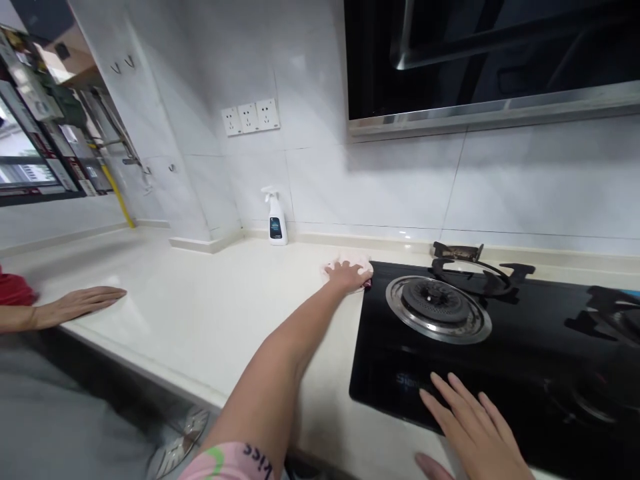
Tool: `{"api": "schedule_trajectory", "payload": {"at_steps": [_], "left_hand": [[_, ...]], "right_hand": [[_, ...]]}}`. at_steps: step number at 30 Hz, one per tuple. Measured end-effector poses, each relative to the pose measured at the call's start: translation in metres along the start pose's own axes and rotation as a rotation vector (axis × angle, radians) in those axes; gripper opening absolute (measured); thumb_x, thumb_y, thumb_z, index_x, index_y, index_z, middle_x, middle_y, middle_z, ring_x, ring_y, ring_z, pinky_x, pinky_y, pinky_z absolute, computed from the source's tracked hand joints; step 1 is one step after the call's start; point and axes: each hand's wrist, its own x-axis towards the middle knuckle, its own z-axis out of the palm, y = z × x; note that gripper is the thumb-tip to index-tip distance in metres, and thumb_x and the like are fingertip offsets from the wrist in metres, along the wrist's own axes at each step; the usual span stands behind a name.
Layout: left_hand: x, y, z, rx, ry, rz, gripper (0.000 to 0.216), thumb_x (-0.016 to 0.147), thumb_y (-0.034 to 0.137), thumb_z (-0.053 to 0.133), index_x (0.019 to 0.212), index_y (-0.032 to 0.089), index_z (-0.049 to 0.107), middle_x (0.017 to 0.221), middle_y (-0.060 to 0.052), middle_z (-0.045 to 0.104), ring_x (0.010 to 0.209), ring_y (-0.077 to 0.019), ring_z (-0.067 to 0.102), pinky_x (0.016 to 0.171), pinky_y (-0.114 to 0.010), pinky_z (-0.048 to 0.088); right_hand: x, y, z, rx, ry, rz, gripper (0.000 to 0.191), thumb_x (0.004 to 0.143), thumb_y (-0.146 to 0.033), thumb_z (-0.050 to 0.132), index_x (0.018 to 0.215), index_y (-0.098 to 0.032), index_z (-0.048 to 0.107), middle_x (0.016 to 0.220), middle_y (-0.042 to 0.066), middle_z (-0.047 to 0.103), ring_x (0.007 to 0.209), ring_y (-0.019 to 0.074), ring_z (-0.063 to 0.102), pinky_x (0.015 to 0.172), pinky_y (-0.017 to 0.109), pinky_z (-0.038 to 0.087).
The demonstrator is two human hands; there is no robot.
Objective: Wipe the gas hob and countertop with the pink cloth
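My left hand (346, 273) reaches far across the white counter (210, 313) and presses down on a pale pink cloth (361, 265), fingers curled over it. The cloth lies at the back left corner of the black glass cooktop (400, 360), half on the counter. My right hand (475, 430) rests flat on the cooktop's front edge with its fingers stretched out and nothing in it. The left burner (437, 307), with its steel ring, sits between the two hands.
A white spray bottle (276, 217) stands against the tiled wall behind the counter. Another person's hand (83, 303) lies flat on the counter at the far left. A black pan support (475, 270) sits behind the burner. A range hood (490, 60) hangs above.
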Motion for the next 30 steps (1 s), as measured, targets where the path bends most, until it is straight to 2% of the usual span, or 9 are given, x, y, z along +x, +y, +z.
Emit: {"api": "schedule_trajectory", "payload": {"at_steps": [5, 9, 13, 16, 18, 22, 26, 28, 30], "left_hand": [[-0.076, -0.002, -0.013, 0.018, 0.002, 0.081, 0.055, 0.094, 0.071, 0.045, 0.142, 0.046, 0.057, 0.157, -0.009, 0.048, 0.142, -0.0461, 0.036, 0.108, -0.076, 0.027], [-0.157, -0.007, -0.019, 0.028, 0.020, 0.146, 0.042, 0.095, 0.063, 0.055, 0.134, 0.049, 0.063, 0.152, -0.004, 0.054, 0.141, -0.0419, 0.037, 0.112, -0.071, 0.027], [-0.245, -0.023, -0.020, 0.031, 0.093, 0.222, 0.047, 0.095, 0.065, 0.054, 0.134, 0.041, 0.064, 0.155, -0.004, 0.051, 0.140, -0.0378, 0.042, 0.115, -0.068, 0.028], [-0.299, -0.035, -0.016, 0.012, 0.155, 0.316, 0.043, 0.091, 0.064, 0.060, 0.124, 0.037, 0.069, 0.146, -0.005, 0.058, 0.130, -0.0347, 0.050, 0.108, -0.058, 0.039], [-0.322, -0.040, -0.012, -0.011, 0.218, 0.365, 0.034, 0.089, 0.058, 0.064, 0.112, 0.035, 0.073, 0.131, -0.006, 0.065, 0.118, -0.0316, 0.056, 0.099, -0.050, 0.045], [-0.330, -0.041, -0.010, -0.155, 0.283, 0.377, 0.022, 0.082, 0.044, 0.070, 0.095, 0.028, 0.075, 0.110, -0.007, 0.070, 0.105, -0.0291, 0.061, 0.091, -0.044, 0.048], [-0.300, -0.023, -0.031, -0.657, 0.285, 0.176, 0.032, 0.092, 0.048, 0.057, 0.098, 0.021, 0.072, 0.093, -0.006, 0.071, 0.089, -0.0243, 0.066, 0.080, -0.037, 0.054], [-0.283, -0.006, -0.042, -0.815, 0.336, 0.096, 0.040, 0.098, 0.051, 0.047, 0.103, 0.019, 0.071, 0.094, -0.007, 0.071, 0.090, -0.0235, 0.067, 0.082, -0.037, 0.055], [-0.272, 0.015, -0.046, -0.733, 0.375, 0.125, 0.041, 0.096, 0.053, 0.051, 0.110, 0.021, 0.072, 0.114, -0.010, 0.070, 0.109, -0.0269, 0.065, 0.098, -0.044, 0.052]], "right_hand": [[0.011, -0.017, -0.022, 0.068, -0.023, 0.101, 0.060, 0.100, -0.063, 0.046, 0.143, -0.024, 0.063, 0.156, 0.010, 0.051, 0.146, 0.0392, 0.044, 0.118, 0.068, 0.037], [0.018, -0.022, -0.031, 0.141, -0.138, 0.187, 0.066, 0.101, -0.066, 0.039, 0.144, -0.021, 0.062, 0.158, 0.011, 0.049, 0.150, 0.0366, 0.039, 0.122, 0.066, 0.031], [0.020, -0.026, -0.039, 0.154, -0.161, 0.220, 0.069, 0.101, -0.067, 0.039, 0.145, -0.019, 0.060, 0.159, 0.012, 0.047, 0.153, 0.0346, 0.033, 0.125, 0.064, 0.026], [0.020, -0.028, -0.043, 0.149, -0.154, 0.217, 0.066, 0.102, -0.065, 0.041, 0.147, -0.020, 0.058, 0.160, 0.011, 0.045, 0.155, 0.0328, 0.030, 0.127, 0.061, 0.023], [0.020, -0.029, -0.045, 0.149, -0.172, 0.219, 0.065, 0.102, -0.064, 0.041, 0.148, -0.020, 0.057, 0.161, 0.012, 0.044, 0.155, 0.0325, 0.029, 0.128, 0.061, 0.021], [0.021, -0.030, -0.051, 0.169, -0.230, 0.257, 0.066, 0.101, -0.063, 0.044, 0.150, -0.021, 0.056, 0.164, 0.011, 0.040, 0.156, 0.0329, 0.027, 0.129, 0.060, 0.018], [0.025, -0.033, -0.059, 0.235, -0.256, 0.316, 0.063, 0.099, -0.063, 0.045, 0.148, -0.024, 0.058, 0.164, 0.009, 0.040, 0.156, 0.0332, 0.025, 0.129, 0.059, 0.016], [0.027, -0.036, -0.063, 0.268, -0.262, 0.338, 0.063, 0.099, -0.063, 0.046, 0.148, -0.026, 0.058, 0.164, 0.008, 0.040, 0.156, 0.0335, 0.025, 0.129, 0.060, 0.015], [0.029, -0.039, -0.066, 0.302, -0.249, 0.349, 0.063, 0.099, -0.063, 0.047, 0.148, -0.026, 0.058, 0.163, 0.009, 0.042, 0.156, 0.0341, 0.025, 0.128, 0.062, 0.017]]}}
